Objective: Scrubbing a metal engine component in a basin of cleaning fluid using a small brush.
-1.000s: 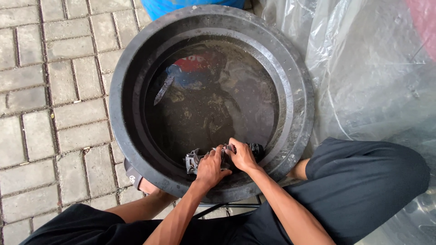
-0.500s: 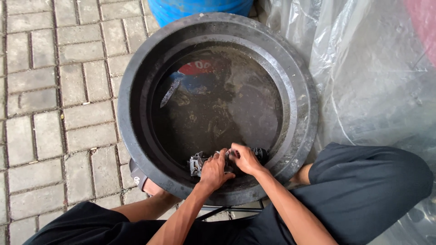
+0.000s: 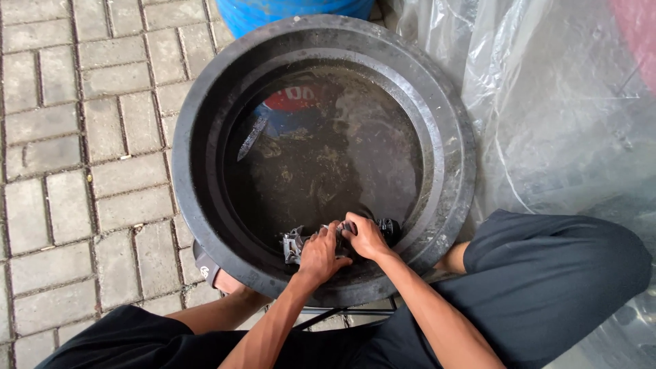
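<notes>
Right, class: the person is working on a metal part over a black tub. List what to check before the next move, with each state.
1. Left hand on the metal part: ok.
2. Right hand on the part's dark end: ok.
3. Part inside the black tub, at its near rim: ok.
4. Murky water in tub: ok.
5. Grip firmness: cannot tell.
6. Plastic sheet outside the tub: ok.

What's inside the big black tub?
Murky water with brownish scum, and a small metal part both hands grip, left hand, right hand. The tub bottom is hidden.
</notes>
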